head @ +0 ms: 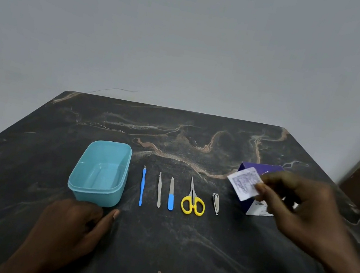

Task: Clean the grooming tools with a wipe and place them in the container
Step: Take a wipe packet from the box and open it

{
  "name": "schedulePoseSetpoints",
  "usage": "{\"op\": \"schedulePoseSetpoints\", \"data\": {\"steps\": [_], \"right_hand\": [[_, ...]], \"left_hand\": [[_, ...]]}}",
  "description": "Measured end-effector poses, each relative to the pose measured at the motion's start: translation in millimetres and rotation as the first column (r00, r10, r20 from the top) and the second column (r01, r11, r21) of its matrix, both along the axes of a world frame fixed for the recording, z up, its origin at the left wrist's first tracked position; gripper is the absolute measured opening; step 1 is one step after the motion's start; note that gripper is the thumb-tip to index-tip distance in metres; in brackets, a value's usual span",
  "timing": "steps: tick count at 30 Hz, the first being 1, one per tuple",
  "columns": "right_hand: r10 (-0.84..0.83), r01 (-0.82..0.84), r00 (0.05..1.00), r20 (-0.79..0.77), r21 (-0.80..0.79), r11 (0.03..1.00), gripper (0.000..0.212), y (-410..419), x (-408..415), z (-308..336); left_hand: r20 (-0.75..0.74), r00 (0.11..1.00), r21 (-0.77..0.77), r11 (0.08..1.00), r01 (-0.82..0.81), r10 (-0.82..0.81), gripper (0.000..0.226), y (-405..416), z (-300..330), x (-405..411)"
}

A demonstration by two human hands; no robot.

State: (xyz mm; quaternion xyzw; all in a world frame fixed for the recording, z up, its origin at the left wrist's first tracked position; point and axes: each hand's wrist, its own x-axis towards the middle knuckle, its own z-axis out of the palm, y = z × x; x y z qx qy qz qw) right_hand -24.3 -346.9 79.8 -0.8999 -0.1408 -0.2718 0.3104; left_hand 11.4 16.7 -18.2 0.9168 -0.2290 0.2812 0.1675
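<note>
Five grooming tools lay side by side on the dark marbled tabletop (156, 240), all to the right of the open turquoise plastic container (83, 188), long axes all running away from the person and parallel to each other. Counted outward from the container: slim blue-handled cuticle pusher (142, 186), bare metal tweezers (159, 190), blue-handled metal nail file (171, 195), yellow-handled small scissors (193, 200) with points away, small metal nail clipper (215, 203). Nothing yet inside the container, as far as seen.

Farthest right of the container, and raised off the table, right hand (301, 206) pinching a small white printed wipe sachet (244, 182) between thumb and fingertips, in front of a purple and white cardboard box (262, 170). Sachet apparently sealed; cannot tell for certain.

Just in front of the container's near edge, left hand (72, 223) resting on the table, fingers relaxed and loosely bent, holding nothing, thumb pointing toward the tools.

Judged from this: wipe not yet freed, no tool cleaned. Nail clipper nearest the right hand, cuticle pusher nearest the left. Probably needed next: both hands together to tear the sachet, left hand rising and crossing rightward over the row.
</note>
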Motion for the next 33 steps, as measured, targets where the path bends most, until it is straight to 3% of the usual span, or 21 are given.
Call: {"op": "schedulePoseSetpoints", "data": {"steps": [4, 8, 13, 20, 27, 30, 33], "right_hand": [[0.108, -0.085, 0.990, -0.087, 0.233, 0.969, 0.015, 24.7, 30.2, -12.2], [0.216, -0.168, 0.974, -0.064, 0.428, 0.888, 0.020, 53.9, 62.0, -21.3], [0.259, -0.219, 0.965, -0.033, 0.435, 0.873, 0.006, 74.4, 94.5, -29.2], [0.252, -0.222, 0.968, 0.015, 0.522, 0.823, 0.007, 81.6, 113.9, -50.1], [0.172, -0.177, 0.983, 0.058, 0.512, 0.841, 0.006, 82.9, 111.2, -65.4], [0.144, -0.154, 0.988, 0.060, 0.544, 0.825, 0.006, 85.5, 109.8, -68.7], [0.124, -0.132, 0.991, 0.054, 0.584, 0.801, 0.005, 84.3, 107.8, -68.2]], "left_hand": [[0.073, 0.993, 0.009, 0.995, 0.096, -0.096, 0.050, -5.3, 2.2, 1.4], [0.111, 0.980, 0.002, 0.987, 0.163, -0.162, 0.047, -9.1, 2.0, 1.6], [0.122, 0.973, -0.031, 0.979, 0.203, -0.197, 0.045, -7.9, 0.5, 3.1], [0.126, 0.971, -0.065, 0.975, 0.211, -0.202, 0.047, -7.4, -0.6, 4.3], [0.128, 0.946, -0.058, 0.950, 0.307, -0.298, 0.038, -31.8, 23.6, -0.6], [0.194, 0.928, -0.169, 0.921, 0.351, -0.318, 0.018, -61.1, 45.6, 7.7], [0.284, 0.946, -0.408, 0.873, 0.268, -0.158, 0.005, -97.6, 64.4, 26.9]]}}
